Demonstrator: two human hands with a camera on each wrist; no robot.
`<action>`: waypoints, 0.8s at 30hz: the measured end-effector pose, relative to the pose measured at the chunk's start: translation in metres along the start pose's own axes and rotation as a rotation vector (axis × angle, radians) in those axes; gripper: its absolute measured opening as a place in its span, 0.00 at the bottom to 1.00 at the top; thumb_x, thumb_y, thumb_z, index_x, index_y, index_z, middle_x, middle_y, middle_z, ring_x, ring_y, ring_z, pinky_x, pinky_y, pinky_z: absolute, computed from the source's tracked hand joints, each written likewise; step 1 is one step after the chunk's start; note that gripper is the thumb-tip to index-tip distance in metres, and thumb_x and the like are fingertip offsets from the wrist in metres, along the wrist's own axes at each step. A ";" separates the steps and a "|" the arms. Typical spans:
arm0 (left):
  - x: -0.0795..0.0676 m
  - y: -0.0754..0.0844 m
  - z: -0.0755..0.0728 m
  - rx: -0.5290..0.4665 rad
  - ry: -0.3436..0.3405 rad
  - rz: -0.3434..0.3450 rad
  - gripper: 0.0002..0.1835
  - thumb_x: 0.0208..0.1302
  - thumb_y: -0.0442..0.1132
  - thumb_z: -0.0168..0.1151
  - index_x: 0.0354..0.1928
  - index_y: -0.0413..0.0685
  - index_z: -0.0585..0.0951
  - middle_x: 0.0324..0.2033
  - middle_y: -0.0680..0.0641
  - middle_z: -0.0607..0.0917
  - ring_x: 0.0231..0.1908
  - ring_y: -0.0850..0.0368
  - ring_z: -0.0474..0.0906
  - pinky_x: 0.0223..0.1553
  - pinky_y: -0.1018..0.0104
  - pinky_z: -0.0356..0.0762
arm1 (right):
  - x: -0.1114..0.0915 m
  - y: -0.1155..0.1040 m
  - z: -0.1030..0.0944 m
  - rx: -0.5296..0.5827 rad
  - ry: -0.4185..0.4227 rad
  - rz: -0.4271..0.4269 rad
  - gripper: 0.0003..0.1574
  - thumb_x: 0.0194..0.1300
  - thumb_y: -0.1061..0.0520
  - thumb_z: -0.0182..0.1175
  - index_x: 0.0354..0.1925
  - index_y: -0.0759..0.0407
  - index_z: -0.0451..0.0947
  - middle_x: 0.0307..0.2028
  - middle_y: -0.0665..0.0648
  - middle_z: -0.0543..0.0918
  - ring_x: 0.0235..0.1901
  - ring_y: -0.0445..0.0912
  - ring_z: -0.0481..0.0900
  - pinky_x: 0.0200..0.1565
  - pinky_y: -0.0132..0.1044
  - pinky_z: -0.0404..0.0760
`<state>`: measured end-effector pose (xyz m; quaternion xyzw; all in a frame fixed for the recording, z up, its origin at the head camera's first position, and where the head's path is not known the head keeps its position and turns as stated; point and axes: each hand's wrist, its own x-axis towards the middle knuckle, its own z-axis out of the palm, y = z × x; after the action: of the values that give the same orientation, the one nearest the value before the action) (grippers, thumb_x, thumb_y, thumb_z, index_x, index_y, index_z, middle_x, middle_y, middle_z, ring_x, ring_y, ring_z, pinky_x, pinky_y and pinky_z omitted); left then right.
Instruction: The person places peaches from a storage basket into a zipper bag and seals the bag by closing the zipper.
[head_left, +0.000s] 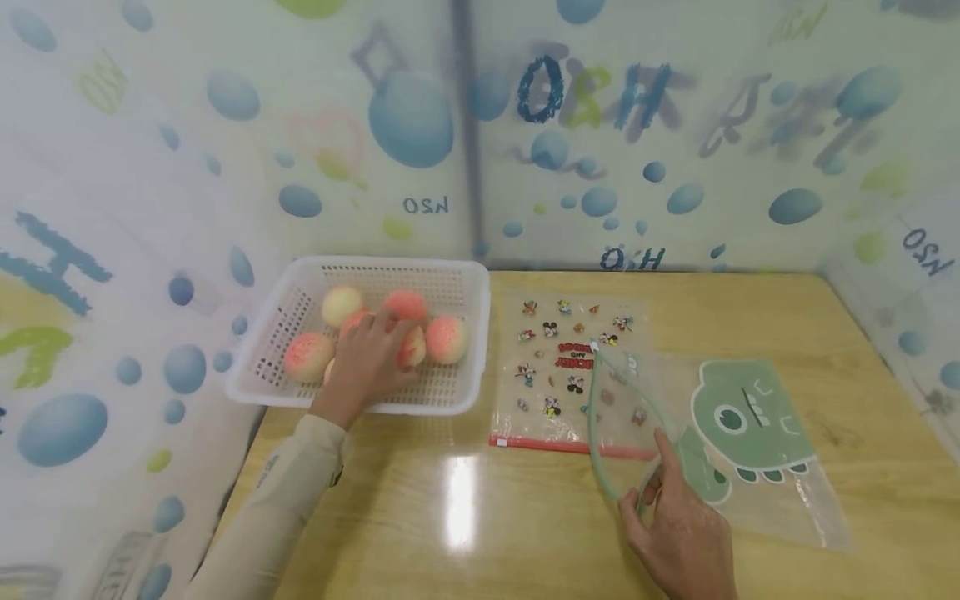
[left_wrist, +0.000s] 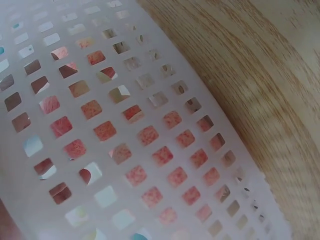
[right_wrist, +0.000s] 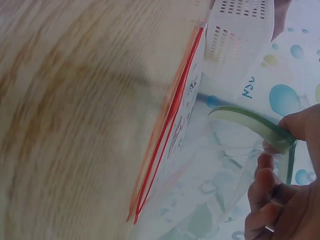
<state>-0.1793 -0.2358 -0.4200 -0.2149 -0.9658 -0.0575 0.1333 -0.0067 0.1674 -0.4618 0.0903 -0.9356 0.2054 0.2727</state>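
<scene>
My left hand [head_left: 371, 358] reaches over the near rim of a white perforated basket [head_left: 480, 333], its fingers bent round a pink-and-cream peach [head_left: 411, 346]. Several other peaches lie about it, one pink peach [head_left: 446, 340] to its right and a paler one [head_left: 343, 307] at the back. In the left wrist view the basket wall [left_wrist: 107, 195] covers most of the peaches. My right hand [head_left: 678, 521] pinches the green rim of a clear zip bag with a dinosaur print [head_left: 750, 425]. The bag's mouth gapes towards the basket.
A second clear zip bag [head_left: 547, 358] with cartoon figures and a red zip lies flat between basket and dinosaur bag, partly under the latter's mouth. The wooden table [head_left: 405, 500] meets a patterned wall covering [head_left: 525, 167] at the back and left.
</scene>
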 end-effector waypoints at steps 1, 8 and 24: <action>0.001 0.000 -0.001 0.006 0.013 0.006 0.39 0.43 0.48 0.76 0.62 0.49 0.76 0.51 0.39 0.76 0.46 0.35 0.76 0.40 0.40 0.78 | 0.001 0.000 0.000 0.002 0.000 -0.001 0.47 0.52 0.52 0.55 0.70 0.70 0.65 0.23 0.44 0.72 0.14 0.33 0.58 0.12 0.33 0.58; 0.003 -0.002 -0.004 -0.010 0.073 0.034 0.37 0.41 0.49 0.79 0.55 0.46 0.75 0.48 0.36 0.78 0.44 0.34 0.78 0.43 0.38 0.77 | 0.001 -0.002 0.001 -0.003 -0.024 0.026 0.48 0.51 0.54 0.58 0.69 0.70 0.64 0.24 0.44 0.72 0.14 0.33 0.58 0.12 0.32 0.58; 0.003 0.000 -0.002 -0.042 0.091 0.027 0.34 0.41 0.50 0.76 0.51 0.43 0.76 0.44 0.36 0.77 0.42 0.37 0.75 0.44 0.39 0.75 | 0.000 -0.013 0.004 -0.013 -0.066 0.086 0.48 0.52 0.57 0.62 0.70 0.68 0.62 0.24 0.43 0.72 0.14 0.34 0.59 0.13 0.32 0.59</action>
<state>-0.1817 -0.2352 -0.4168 -0.2277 -0.9544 -0.0857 0.1732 -0.0049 0.1537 -0.4602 0.0550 -0.9484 0.2077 0.2332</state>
